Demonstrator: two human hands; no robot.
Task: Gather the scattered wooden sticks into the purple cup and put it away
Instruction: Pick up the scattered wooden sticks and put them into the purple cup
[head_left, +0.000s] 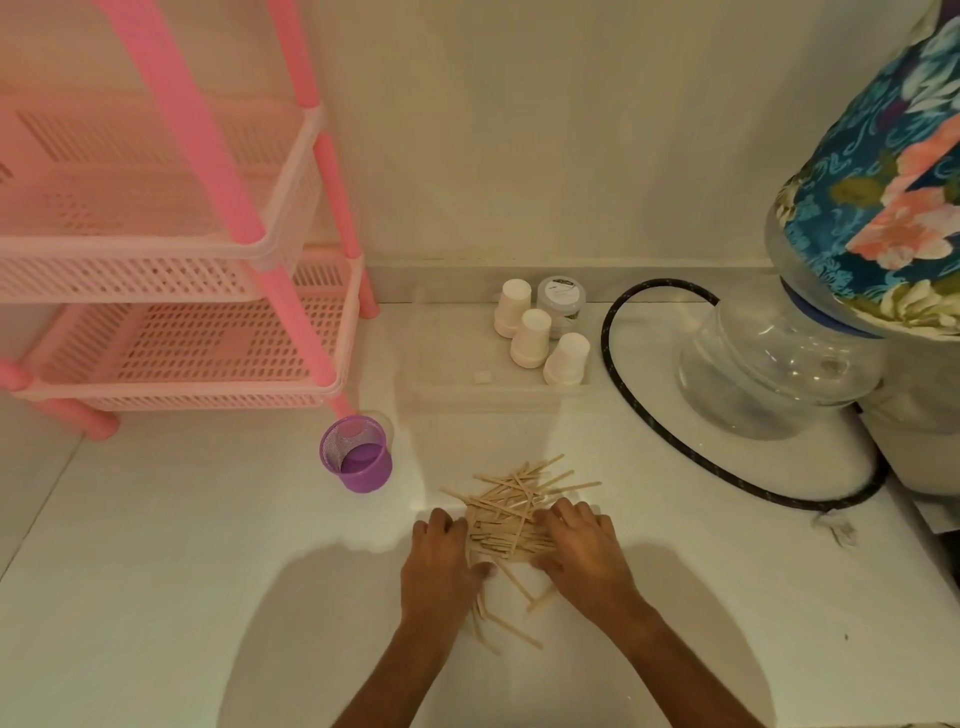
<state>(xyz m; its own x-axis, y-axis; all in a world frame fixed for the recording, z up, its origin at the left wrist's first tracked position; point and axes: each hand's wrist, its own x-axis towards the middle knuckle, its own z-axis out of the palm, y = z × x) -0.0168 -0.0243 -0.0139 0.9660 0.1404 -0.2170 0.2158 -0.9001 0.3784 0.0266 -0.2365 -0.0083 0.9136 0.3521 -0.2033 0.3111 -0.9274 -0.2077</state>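
A heap of thin wooden sticks (519, 501) lies on the white floor in the lower middle. My left hand (441, 558) presses against the heap's left side, palm down with fingers curled in. My right hand (584, 551) lies on its right side, fingers spread over the sticks. Neither hand has lifted any. A few loose sticks trail toward me between my wrists. The purple mesh cup (357, 453) stands upright and empty to the upper left of the heap, apart from both hands.
A pink plastic shelf rack (171, 270) stands at the left, one foot right behind the cup. A clear tray (452, 384) with three upturned white paper cups (530, 338) and a small jar sits by the wall. A black hose (623, 395) loops round a large water bottle (779, 364) at right.
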